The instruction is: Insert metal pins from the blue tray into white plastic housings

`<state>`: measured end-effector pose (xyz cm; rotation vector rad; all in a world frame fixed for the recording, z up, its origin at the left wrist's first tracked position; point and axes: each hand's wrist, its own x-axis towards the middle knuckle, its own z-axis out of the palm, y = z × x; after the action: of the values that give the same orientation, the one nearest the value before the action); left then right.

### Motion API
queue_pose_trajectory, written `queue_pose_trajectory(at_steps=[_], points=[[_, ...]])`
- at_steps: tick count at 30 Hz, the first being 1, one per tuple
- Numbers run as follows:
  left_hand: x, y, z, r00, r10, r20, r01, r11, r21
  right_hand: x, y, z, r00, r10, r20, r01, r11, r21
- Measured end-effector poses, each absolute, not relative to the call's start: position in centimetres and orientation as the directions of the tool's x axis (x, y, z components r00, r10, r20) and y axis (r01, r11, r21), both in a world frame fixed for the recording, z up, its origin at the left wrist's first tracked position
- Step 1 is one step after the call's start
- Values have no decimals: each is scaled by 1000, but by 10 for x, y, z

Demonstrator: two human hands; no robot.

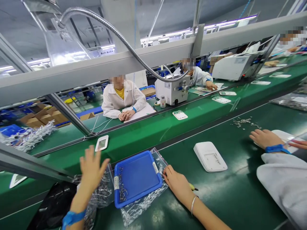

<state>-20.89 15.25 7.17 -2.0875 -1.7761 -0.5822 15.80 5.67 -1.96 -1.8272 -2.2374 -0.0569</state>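
Observation:
My left hand (92, 169), with a blue wrist strap, is raised with its fingers spread, holding nothing. Just beyond its fingertips a white device panel with a grey window (102, 143) lies on the green belt. A shallow blue tray (141, 175) holds small metal parts along its left side. By the tray's right edge, my right hand (176, 182) has its fingers curled together; what they hold, if anything, is hidden. The yellow-green end of a slim object (192, 187) with a dark tip shows beside that hand. A clear plastic bag (134, 209) lies under the tray.
A white device housing (209, 156) lies right of my right hand. Small loose parts (246, 122) lie farther back. A co-worker's hand (266, 139) is at the right. Clear bags of metal parts (103, 191) and a black bag (54, 207) sit at left. A metal rail (144, 52) crosses overhead.

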Motion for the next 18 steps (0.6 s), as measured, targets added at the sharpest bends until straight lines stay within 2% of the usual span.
queue_pose_trajectory(at_steps=[2,3,4,6,8,10,13,18], points=[[-242,154,73,-57,766,640,995,-12,103,157,57,-17,-181,965,188,971,206,-120],[-252,153,67,-83,773,629,992,5,125,157,57,-15,-181,968,175,972,204,-119],[-258,151,58,-63,820,570,993,-8,122,157,58,-14,-180,970,163,972,200,-119],[-258,145,32,69,937,343,994,-93,56,157,59,-12,-172,975,143,975,190,-116],[-251,140,5,164,977,135,986,-160,-40,156,59,-10,-162,978,129,977,178,-117],[-244,137,-15,165,986,30,980,-160,-115,156,58,-7,-156,981,113,977,170,-128],[-243,138,-24,140,990,-1,981,-139,-132,155,56,-5,-157,983,93,975,170,-145],[-249,140,-24,190,981,38,974,-183,-137,154,56,-5,-159,982,97,977,171,-131]])
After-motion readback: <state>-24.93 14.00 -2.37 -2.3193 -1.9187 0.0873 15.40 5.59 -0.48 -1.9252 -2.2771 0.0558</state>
